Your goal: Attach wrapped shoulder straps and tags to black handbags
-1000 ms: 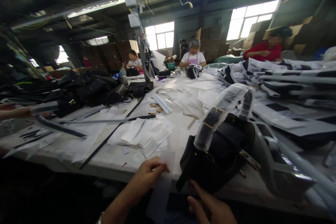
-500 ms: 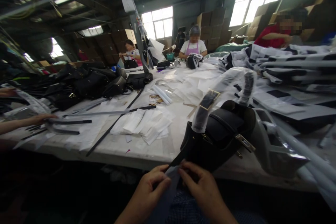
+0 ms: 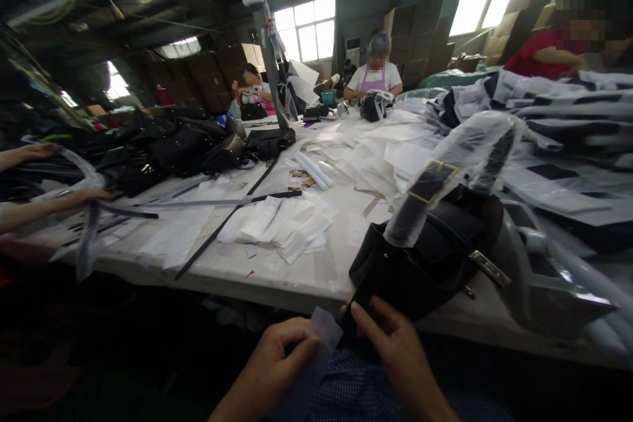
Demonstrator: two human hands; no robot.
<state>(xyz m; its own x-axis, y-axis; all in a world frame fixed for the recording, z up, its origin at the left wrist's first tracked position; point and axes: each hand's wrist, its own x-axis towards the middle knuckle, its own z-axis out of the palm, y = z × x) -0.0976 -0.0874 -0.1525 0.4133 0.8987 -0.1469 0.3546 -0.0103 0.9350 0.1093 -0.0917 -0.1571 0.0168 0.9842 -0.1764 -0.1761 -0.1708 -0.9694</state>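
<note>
Currently pinching a long, translucent whitish strip of thin film with the left hand, closing thumb and fingers on it near its upper end. Also pinching a narrow, flat black strap with the right hand, holding thumb and forefinger nearly closed near its free end. Leading the strip's long axis from the lap up and rightward to the strap, while running the strap down and slightly leftward from the near left side of a soft black handbag. Keeping the strip just left of the strap, ends almost meeting; not showing clearly whether touching. Holding the right hand nearer the strap and bag, the left nearer the strip. Resting the bag on the white-covered table, beyond the right fingers, with its plastic-wrapped handle standing above. Showing no readable brand, label or writing on bag, strap or strip.
</note>
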